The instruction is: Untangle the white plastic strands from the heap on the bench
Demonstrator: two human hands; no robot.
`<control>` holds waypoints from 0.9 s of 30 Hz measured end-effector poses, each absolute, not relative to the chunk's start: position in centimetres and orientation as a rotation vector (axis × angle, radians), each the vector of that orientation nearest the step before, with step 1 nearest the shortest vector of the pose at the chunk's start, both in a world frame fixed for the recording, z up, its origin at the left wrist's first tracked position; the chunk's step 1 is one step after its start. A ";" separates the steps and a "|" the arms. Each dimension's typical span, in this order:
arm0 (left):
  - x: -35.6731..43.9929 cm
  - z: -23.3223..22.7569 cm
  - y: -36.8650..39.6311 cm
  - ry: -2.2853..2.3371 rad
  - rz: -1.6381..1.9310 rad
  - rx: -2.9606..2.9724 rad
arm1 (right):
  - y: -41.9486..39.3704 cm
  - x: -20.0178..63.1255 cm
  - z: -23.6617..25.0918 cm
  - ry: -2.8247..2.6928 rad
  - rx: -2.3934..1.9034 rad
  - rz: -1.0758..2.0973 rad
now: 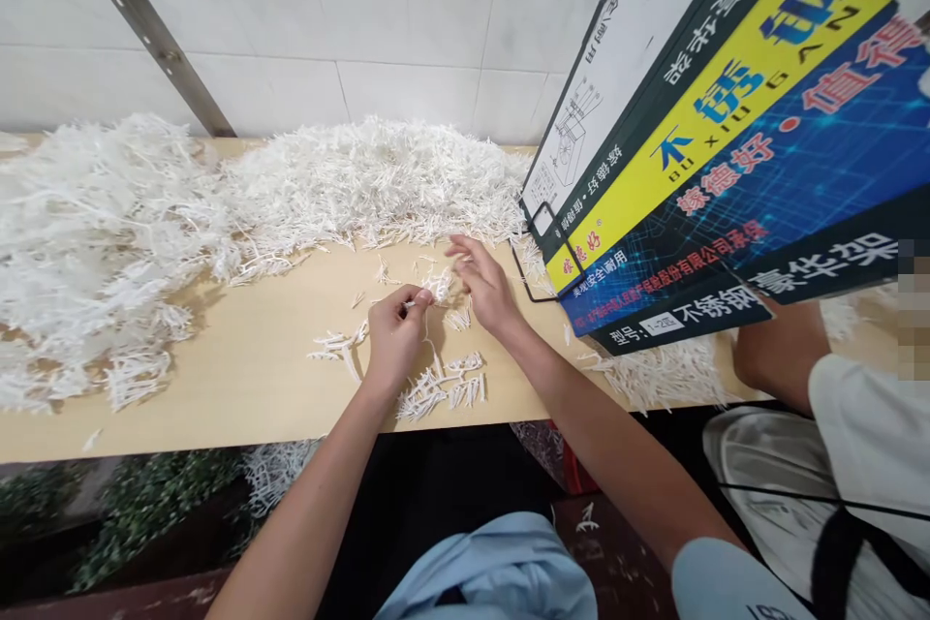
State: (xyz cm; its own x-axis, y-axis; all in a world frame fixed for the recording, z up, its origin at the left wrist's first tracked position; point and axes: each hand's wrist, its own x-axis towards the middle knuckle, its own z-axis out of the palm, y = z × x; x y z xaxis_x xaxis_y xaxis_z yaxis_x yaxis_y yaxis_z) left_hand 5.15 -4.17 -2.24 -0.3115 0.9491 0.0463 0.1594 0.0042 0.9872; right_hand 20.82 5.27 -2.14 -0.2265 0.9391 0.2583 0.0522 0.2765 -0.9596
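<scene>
My left hand [392, 334] is closed, thumb and forefinger pinching a white branched plastic sprig [438, 285] above the table. Just to the right, my right hand [485, 286] has its fingers apart beside the sprig's tip; whether a fingertip touches it I cannot tell. Below my hands, a white branch [425, 395] with several small twigs lies near the table's front edge. Another white branch [340, 344] rests left of my left hand. Small loose white bits [385, 273] are scattered behind the hands.
White plastic foliage is heaped in a large pile [79, 213] at left and a long pile [378, 176] along the tiled wall. A big printed box [712, 145] stands on the tan table [268, 368] at right. Beyond it is another person's arm [781, 354]. Green plants [164, 504] sit below left.
</scene>
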 end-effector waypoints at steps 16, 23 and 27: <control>5.2 -2.3 -4.5 1.579 1.407 1.145 | 5.1 20.8 -2.2 -1.490 -0.957 1.186; 5.5 -1.7 -4.0 1.618 1.406 1.198 | 4.1 20.7 -1.4 -1.924 -0.810 1.339; 5.4 -2.0 -4.1 1.630 1.452 1.125 | 4.7 21.0 -2.2 -1.786 -0.936 1.272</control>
